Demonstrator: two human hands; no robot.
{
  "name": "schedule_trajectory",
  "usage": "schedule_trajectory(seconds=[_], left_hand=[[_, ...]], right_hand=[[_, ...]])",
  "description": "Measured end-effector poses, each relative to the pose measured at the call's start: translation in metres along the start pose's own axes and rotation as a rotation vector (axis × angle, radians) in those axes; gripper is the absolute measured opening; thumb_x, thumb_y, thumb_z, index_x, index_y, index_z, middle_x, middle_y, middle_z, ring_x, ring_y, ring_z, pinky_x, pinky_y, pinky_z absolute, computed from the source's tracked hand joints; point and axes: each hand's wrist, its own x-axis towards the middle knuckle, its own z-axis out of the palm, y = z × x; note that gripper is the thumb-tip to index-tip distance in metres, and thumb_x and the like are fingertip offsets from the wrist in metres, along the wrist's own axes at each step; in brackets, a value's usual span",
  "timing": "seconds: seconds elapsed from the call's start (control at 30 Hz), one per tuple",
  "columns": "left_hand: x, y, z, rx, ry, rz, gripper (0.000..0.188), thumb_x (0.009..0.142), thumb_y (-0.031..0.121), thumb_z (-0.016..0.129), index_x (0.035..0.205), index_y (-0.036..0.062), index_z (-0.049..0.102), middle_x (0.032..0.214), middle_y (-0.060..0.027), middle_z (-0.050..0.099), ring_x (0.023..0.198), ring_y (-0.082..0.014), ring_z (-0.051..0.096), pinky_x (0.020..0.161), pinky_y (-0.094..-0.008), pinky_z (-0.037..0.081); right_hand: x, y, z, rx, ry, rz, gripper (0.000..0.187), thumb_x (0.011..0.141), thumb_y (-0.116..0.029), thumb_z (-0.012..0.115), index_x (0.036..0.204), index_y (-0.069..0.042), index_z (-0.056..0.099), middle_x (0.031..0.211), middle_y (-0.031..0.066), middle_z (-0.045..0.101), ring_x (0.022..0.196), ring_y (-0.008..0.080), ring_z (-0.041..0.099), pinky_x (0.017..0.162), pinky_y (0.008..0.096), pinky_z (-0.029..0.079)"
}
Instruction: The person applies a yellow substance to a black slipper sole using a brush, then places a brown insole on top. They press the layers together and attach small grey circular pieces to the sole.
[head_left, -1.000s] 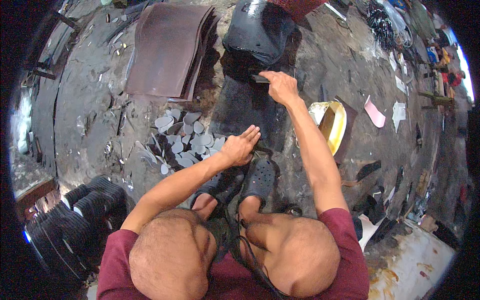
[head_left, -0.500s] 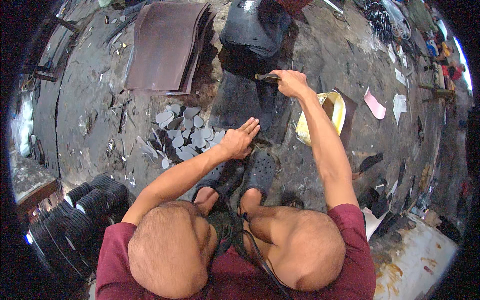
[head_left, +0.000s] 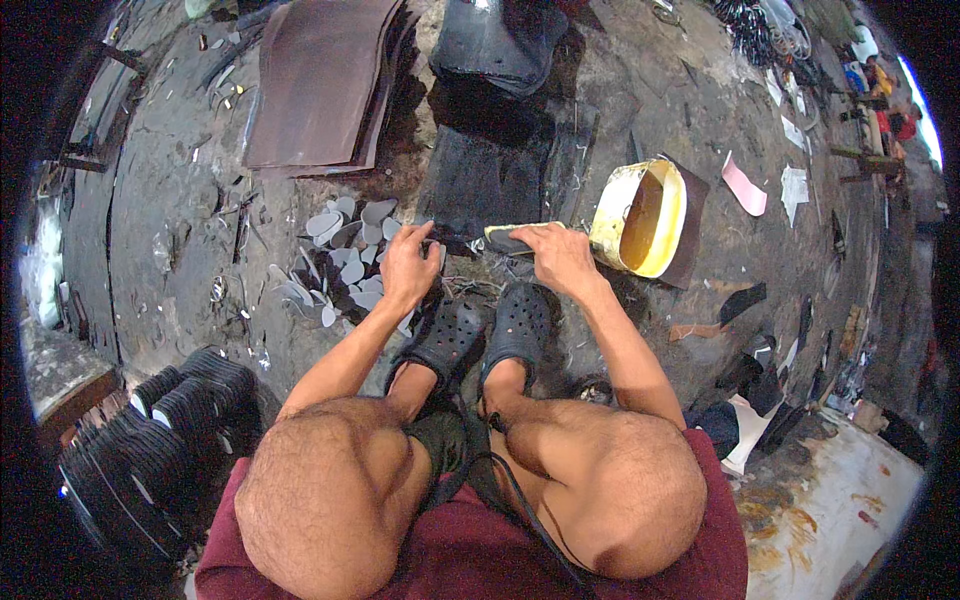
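Observation:
A dark rectangular sheet [head_left: 485, 175] lies flat on the ground ahead of my feet. My left hand [head_left: 406, 272] is closed at its near left corner, fingers curled against the edge. My right hand [head_left: 565, 258] grips a flat, dark spreader [head_left: 508, 240] with a pale, crusted edge, low beside the sheet's near right corner. Just right of that hand stands a cut-open, yellow-stained container [head_left: 610, 215] holding amber liquid, likely glue. Beside my left hand, small grey rounded cut-outs [head_left: 345, 262] lie in a loose heap.
Brown sheets [head_left: 320, 85] are stacked at the far left. Beyond the dark sheet sits a bulky black pile [head_left: 497, 50]. Black sole-shaped pieces [head_left: 190, 410] stand in rows at the near left. A pink scrap [head_left: 744, 184] and other offcuts litter the right side.
My right hand has come back toward me with the spreader, from the sheet's far edge to its near edge. My left hand has moved left and curled at the corner.

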Motion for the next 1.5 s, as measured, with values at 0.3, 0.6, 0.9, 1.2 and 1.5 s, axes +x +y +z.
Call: schedule_trajectory(seconds=[0.3, 0.6, 0.9, 1.2, 1.5], left_hand=[[0.013, 0.003, -0.005, 0.189, -0.072, 0.267, 0.052, 0.082, 0.015, 0.075, 0.132, 0.0162, 0.061, 0.134, -0.0059, 0.059, 0.122, -0.0313, 0.057, 0.096, -0.0431, 0.053], [0.008, -0.005, -0.008, 0.09, 0.003, 0.257, 0.048, 0.083, 0.013, 0.072, 0.129, 0.0108, 0.063, 0.131, -0.0094, 0.064, 0.116, -0.0331, 0.06, 0.096, -0.0429, 0.053], [0.018, -0.009, -0.011, -0.208, 0.272, -0.062, 0.027, 0.085, 0.01, 0.068, 0.112, 0.0071, 0.072, 0.099, -0.0139, 0.07, 0.085, -0.0272, 0.069, 0.082, -0.0392, 0.054], [0.024, -0.03, -0.018, -0.45, 0.354, -0.103, 0.025, 0.088, 0.01, 0.068, 0.112, 0.0056, 0.073, 0.102, -0.0107, 0.071, 0.081, -0.019, 0.067, 0.073, -0.0325, 0.053], [0.016, -0.019, -0.016, -0.335, 0.358, 0.023, 0.025, 0.087, 0.006, 0.068, 0.111, 0.0074, 0.074, 0.099, -0.0089, 0.071, 0.082, -0.0186, 0.067, 0.071, -0.0311, 0.053]], right_hand=[[0.08, 0.027, -0.058, 0.357, 0.098, 0.194, 0.041, 0.083, -0.013, 0.059, 0.123, -0.022, 0.067, 0.101, 0.012, 0.073, 0.097, 0.0345, 0.07, 0.083, 0.0497, 0.054], [0.118, -0.045, -0.026, -0.131, -0.061, 0.166, 0.038, 0.085, -0.013, 0.059, 0.121, -0.021, 0.068, 0.101, 0.0148, 0.074, 0.086, 0.0357, 0.073, 0.073, 0.0496, 0.058], [0.098, -0.031, 0.01, -0.03, -0.1, 0.045, 0.034, 0.088, -0.013, 0.056, 0.119, -0.021, 0.065, 0.103, 0.0094, 0.072, 0.094, 0.0334, 0.07, 0.072, 0.0505, 0.058], [0.036, -0.069, 0.031, 0.015, 0.0, -0.171, 0.047, 0.081, -0.009, 0.065, 0.126, -0.023, 0.065, 0.123, 0.0004, 0.068, 0.106, 0.0278, 0.067, 0.079, 0.0427, 0.059], [0.027, -0.061, 0.011, 0.244, 0.05, -0.067, 0.049, 0.08, -0.009, 0.066, 0.127, -0.026, 0.064, 0.108, 0.0045, 0.074, 0.095, 0.0291, 0.072, 0.078, 0.0446, 0.059]])
